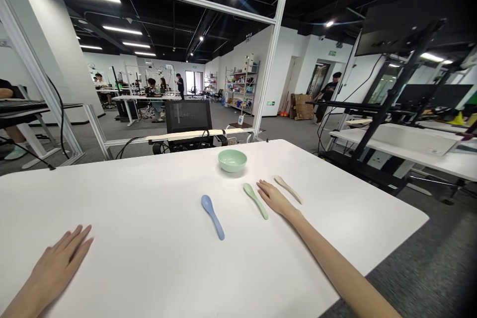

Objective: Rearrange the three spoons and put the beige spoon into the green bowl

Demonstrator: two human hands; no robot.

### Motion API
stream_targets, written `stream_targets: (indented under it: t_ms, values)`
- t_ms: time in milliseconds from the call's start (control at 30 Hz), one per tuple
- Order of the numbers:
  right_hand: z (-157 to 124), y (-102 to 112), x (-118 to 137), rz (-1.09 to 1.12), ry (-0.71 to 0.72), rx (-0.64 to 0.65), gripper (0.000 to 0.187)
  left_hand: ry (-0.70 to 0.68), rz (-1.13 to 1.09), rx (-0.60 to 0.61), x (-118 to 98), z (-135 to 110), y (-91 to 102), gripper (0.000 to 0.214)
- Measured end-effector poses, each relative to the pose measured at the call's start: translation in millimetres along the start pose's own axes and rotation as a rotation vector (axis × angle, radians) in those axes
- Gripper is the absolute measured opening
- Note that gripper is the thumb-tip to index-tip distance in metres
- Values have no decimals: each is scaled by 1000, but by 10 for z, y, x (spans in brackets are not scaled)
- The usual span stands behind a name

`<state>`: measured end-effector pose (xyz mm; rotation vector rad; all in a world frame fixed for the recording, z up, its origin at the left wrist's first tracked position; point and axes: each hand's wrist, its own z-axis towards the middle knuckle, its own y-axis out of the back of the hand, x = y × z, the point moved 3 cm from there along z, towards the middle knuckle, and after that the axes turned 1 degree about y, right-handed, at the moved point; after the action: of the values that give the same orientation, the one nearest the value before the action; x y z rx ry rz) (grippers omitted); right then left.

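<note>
My right hand (274,198) rests flat on the white table (149,198), holding nothing. Its fingertips lie just beside the bowl of a pale green spoon (256,201), and a cream spoon (288,189) lies just beyond the fingers to the right. Left of the green spoon is a blue spoon (212,216), tilted the opposite way. A mint green bowl (232,160) stands near the far edge of the table, and its inside looks bare. My left hand (61,258) lies far off at the near left, fingers spread, touching only the tabletop.
An aluminium frame (270,67) rises around the far side of the table, with a black office chair (188,124) behind it. White desks with black stands (406,144) stand to the right. Several people work at desks farther back.
</note>
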<state>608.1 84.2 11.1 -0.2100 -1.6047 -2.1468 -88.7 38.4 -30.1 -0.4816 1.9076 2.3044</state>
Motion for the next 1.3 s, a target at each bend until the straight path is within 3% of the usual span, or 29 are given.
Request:
stream_targets:
  t_ms: [233, 367, 500, 733, 900, 1000, 1100, 1200, 1300]
  values:
    - [-9, 151, -9, -52, -31, -43, 46, -12, -11, -1, 20, -1, -19, 90]
    - [-55, 425, -198, -193, -167, -187, 38, 10, -13, 0, -12, -21, 5, 90]
    - [-163, 594, -394, -321, -346, -238, 32, 12, -16, -3, -18, -20, 15, 91]
    - [-246, 589, -515, -259, -502, -196, 23, -5, -1, 1, 40, 1, -19, 93]
    - [-227, 639, -509, -160, -488, -253, 23, -6, 4, -23, 21, 1, -19, 90]
    - [-71, 739, -382, -47, -426, -307, 20, 4, 7, -11, -30, -24, 5, 92]
    - [270, 862, -88, -2, -295, -282, 23, 11, 10, 8, -68, -51, 26, 95]
    - [720, 929, 310, -60, -162, -174, 27, 13, 13, 9, -66, -56, 29, 94]
    - [1159, 873, 642, -215, -131, 2, 31, 4, 7, -8, -50, -53, 23, 91]
